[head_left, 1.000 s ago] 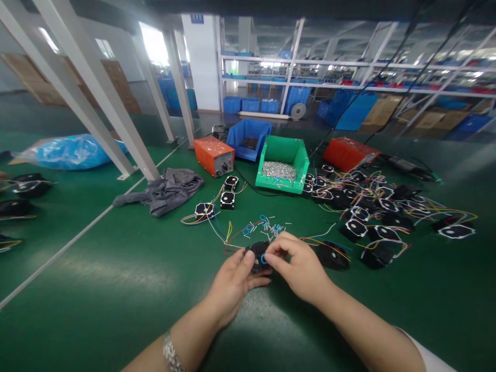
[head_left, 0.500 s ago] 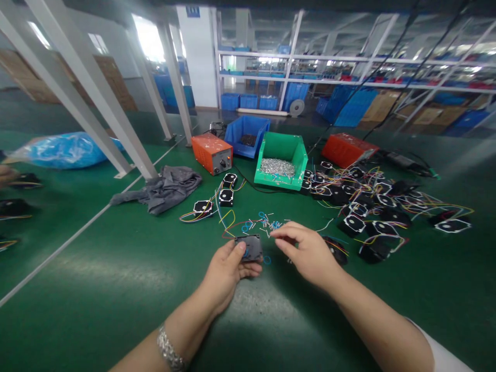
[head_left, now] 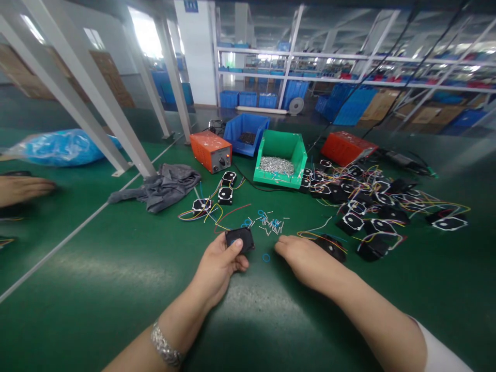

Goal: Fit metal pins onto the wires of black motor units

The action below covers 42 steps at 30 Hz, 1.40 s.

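My left hand (head_left: 217, 266) grips a small black square fan (head_left: 240, 239) with coloured wires trailing from it, held just above the green table (head_left: 116, 289). My right hand (head_left: 306, 261) rests low on the table to its right, fingers curled with the tips pointing left; nothing shows in them. A small blue ring (head_left: 266, 257) lies on the table between the two hands. Beyond them lies a scatter of small blue rings and short metal pins (head_left: 269, 222).
A green bin of metal parts (head_left: 281, 161), a blue bin (head_left: 246, 132) and two orange boxes (head_left: 212, 150) stand at the back. A heap of wired black fans (head_left: 372, 204) fills the right side. A grey cloth (head_left: 165, 186) lies left. Another person's hand (head_left: 21, 188) shows at the far left.
My hands came apart: the right hand let go of the fan and dropped to the table. A blue ring now lies between them. The left hand lifted the fan slightly away.
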Available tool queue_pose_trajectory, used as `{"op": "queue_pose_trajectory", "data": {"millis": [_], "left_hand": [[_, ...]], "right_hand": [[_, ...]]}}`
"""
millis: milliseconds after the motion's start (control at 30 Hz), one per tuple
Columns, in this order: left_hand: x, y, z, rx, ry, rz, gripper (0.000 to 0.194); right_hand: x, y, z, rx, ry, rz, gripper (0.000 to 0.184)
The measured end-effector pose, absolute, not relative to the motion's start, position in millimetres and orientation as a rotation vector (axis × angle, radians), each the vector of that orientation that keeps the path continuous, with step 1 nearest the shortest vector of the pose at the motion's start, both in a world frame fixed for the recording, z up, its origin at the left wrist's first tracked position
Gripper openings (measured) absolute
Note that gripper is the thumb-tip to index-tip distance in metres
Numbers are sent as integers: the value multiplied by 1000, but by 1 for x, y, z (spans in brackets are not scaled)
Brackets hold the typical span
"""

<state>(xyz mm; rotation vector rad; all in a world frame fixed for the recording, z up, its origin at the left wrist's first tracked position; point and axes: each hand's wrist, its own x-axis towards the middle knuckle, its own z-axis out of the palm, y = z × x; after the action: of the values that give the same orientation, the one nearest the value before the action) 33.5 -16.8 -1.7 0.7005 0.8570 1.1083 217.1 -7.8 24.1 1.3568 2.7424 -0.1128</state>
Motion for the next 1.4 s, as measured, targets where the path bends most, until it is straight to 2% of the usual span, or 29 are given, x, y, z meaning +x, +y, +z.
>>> {"op": "queue_pose_trajectory", "data": {"millis": [300, 433, 500, 533, 667, 700, 767, 967, 1067, 1200, 1300, 1400], "left_hand": [[30, -18, -6, 554, 598, 1008, 32], [33, -20, -7, 590, 646, 1052, 25], [36, -20, -8, 627, 705, 1090, 19], [37, -20, -9, 647, 733, 1112, 18], [39, -20, -14, 800, 808, 1181, 19], [39, -19, -16, 837, 824, 1195, 19], [40, -18, -19, 879, 851, 1225, 20], [45, -18, -25, 955, 867, 1290, 20], [46, -19, -23, 947, 883, 1300, 19], [45, -22, -16, 775, 829, 1248, 23], [41, -22, -9, 595, 751, 1205, 26], [36, -20, -3, 537, 710, 1150, 19]], "right_hand": [[208, -7, 17, 1587, 2501, 29, 22], [212, -3, 14, 1709, 2532, -89, 22], [211, -1, 16, 1831, 2639, -339, 18], [209, -1, 17, 1915, 2681, -566, 15], [198, -6, 22, 2090, 2499, -1809, 3], [195, -8, 22, 2075, 2437, -1995, 6], [192, -11, 21, 2080, 2411, -2108, 9], [188, -14, 17, 2197, 2558, -1752, 6], [186, -20, 15, 2194, 2807, -1250, 7], [184, -28, 11, 1838, 3244, -518, 16], [185, -27, 11, 1795, 3387, -486, 15], [189, -20, 15, 2281, 3195, -846, 5]]}}
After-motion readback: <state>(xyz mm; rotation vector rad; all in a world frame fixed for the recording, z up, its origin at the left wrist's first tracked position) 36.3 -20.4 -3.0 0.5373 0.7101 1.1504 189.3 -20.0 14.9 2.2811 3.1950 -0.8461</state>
